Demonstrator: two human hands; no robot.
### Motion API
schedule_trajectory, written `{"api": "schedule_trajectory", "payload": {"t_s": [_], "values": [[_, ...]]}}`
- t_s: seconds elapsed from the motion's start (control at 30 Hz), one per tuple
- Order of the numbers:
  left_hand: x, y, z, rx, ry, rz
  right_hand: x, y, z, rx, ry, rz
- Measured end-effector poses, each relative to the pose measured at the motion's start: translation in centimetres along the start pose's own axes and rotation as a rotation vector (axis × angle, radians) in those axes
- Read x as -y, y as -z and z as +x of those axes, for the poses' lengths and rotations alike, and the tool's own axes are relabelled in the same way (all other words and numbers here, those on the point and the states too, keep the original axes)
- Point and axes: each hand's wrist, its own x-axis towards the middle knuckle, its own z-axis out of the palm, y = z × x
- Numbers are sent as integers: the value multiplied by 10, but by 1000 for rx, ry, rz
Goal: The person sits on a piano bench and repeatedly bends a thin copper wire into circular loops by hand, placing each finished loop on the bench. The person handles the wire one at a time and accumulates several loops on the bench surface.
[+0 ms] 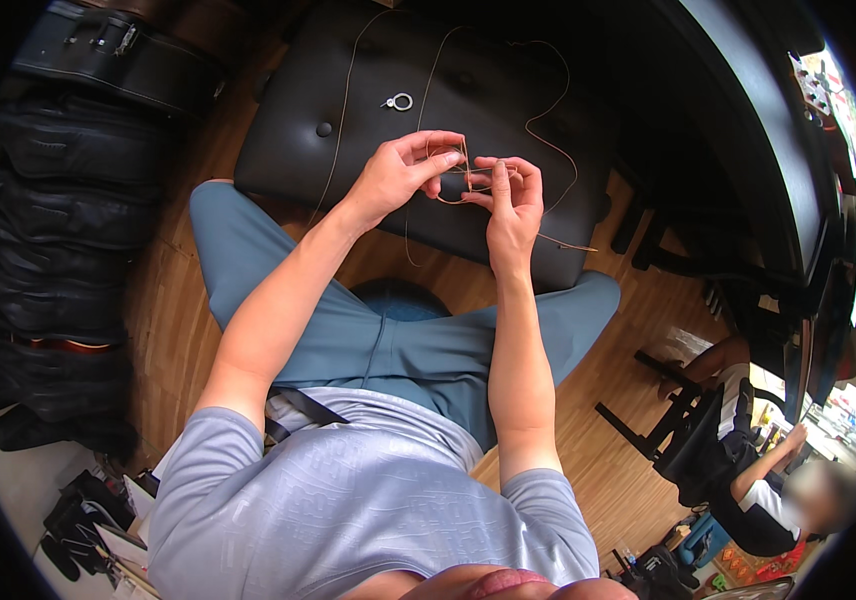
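Both my hands are raised together over a black padded bench (283, 140). My left hand (398, 178) pinches a thin copper-coloured string (468, 160), thumb against the fingers. My right hand (511, 208) grips the same string a little to the right, with small loops of it bunched between the hands. Whether it is wire or cord I cannot tell. Long loose lengths of similar string curve over the bench, and one end sticks out past my right wrist. Beyond my left hand lies a small pale ring (404, 102) with a short tab.
Black cases (58, 240) are stacked along the left. A large black curved piece of furniture (748, 130) stands at the right. My knees flank the bench over a wooden floor (608, 420). Another person (768, 490) sits at the lower right by a black chair (683, 440).
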Motion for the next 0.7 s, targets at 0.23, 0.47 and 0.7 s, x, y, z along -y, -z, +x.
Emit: {"api": "schedule_trajectory", "payload": {"t_s": [0.23, 0.47, 0.7], "values": [[-1, 1, 0, 24, -5, -58, -1, 3, 1, 15, -33, -16], [-1, 2, -1, 37, 10, -35, 3, 2, 0, 18, -76, -40], [1, 3, 1, 46, -2, -112, 7, 7, 1, 85, -104, 153]]}}
